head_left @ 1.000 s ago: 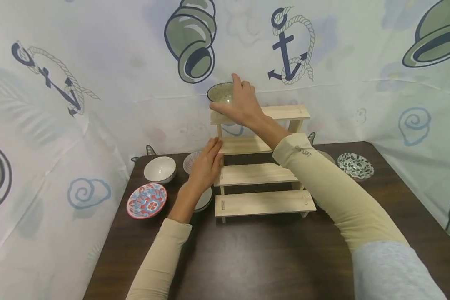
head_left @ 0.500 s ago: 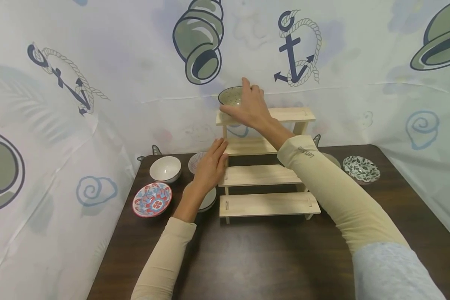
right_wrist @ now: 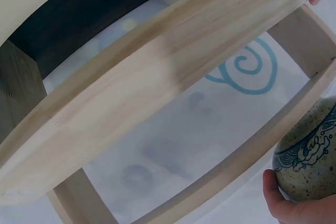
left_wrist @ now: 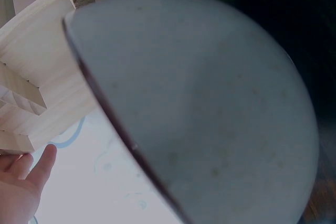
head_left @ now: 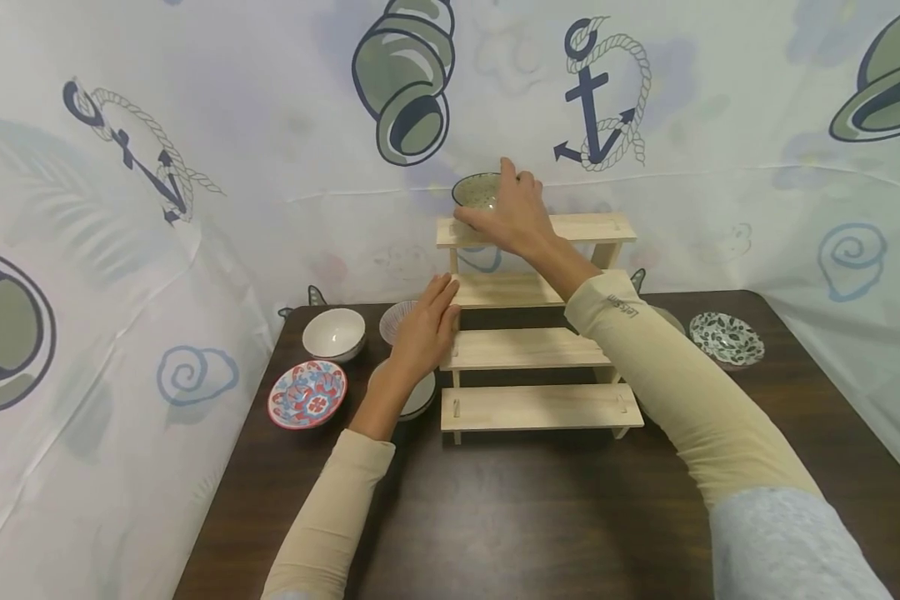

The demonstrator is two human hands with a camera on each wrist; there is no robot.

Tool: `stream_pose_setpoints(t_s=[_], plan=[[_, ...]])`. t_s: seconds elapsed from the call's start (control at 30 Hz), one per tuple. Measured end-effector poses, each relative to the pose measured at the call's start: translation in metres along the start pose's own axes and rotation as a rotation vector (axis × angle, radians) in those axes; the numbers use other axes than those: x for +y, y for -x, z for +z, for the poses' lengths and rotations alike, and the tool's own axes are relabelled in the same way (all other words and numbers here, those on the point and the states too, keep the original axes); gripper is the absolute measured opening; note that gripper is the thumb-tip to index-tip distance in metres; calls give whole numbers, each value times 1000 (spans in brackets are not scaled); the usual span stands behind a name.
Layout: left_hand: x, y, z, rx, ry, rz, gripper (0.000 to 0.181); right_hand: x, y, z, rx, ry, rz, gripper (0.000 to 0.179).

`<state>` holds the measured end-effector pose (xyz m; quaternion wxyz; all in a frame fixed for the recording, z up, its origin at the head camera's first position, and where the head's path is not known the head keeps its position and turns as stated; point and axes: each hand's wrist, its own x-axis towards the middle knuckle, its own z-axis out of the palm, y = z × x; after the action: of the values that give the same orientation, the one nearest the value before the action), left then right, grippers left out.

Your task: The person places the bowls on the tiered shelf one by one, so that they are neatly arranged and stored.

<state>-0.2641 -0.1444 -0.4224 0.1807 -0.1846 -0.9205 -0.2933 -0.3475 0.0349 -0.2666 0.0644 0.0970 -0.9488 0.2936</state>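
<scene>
My right hand (head_left: 521,212) grips a speckled greenish bowl (head_left: 476,192) with a dark rim at the left end of the top step of a wooden tiered stand (head_left: 540,408). In the right wrist view, a thumb and part of the hand (right_wrist: 299,209) lie against the bowl (right_wrist: 304,156), whose outside bears a blue wave pattern. My left hand (head_left: 423,331) rests with extended fingers against the stand's left side, below the top step. The left wrist view shows those fingers (left_wrist: 42,166) at the wood, while a pale, dark-rimmed bowl (left_wrist: 210,98) fills most of it.
Left of the stand are a white bowl (head_left: 333,333), a red-and-blue patterned dish (head_left: 307,395), a striped bowl (head_left: 394,321) and a pale dish (head_left: 420,398) under my left arm. A leaf-patterned dish (head_left: 726,338) stands at right on the dark table (head_left: 540,517). Printed cloth (head_left: 270,125) hangs behind.
The speckled bowl and my right hand have shifted a little to the right along the top step. My left hand stays at the stand's side. The head view has turned slightly.
</scene>
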Motion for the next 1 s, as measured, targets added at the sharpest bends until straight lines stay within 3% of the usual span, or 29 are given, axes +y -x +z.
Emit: stream_pose_setpoints(t_s=[0.33,0.7,1.0], plan=[[4,2,-1,11,9,-4,48,4,4,-13,-21,87,-45,121],[5,4,-1,-1,37,-22,49,29,21,-38,-18,57,-86,116],[8,3,0,17,39,-12,47,50,37,-52,-5,39,-69,122]])
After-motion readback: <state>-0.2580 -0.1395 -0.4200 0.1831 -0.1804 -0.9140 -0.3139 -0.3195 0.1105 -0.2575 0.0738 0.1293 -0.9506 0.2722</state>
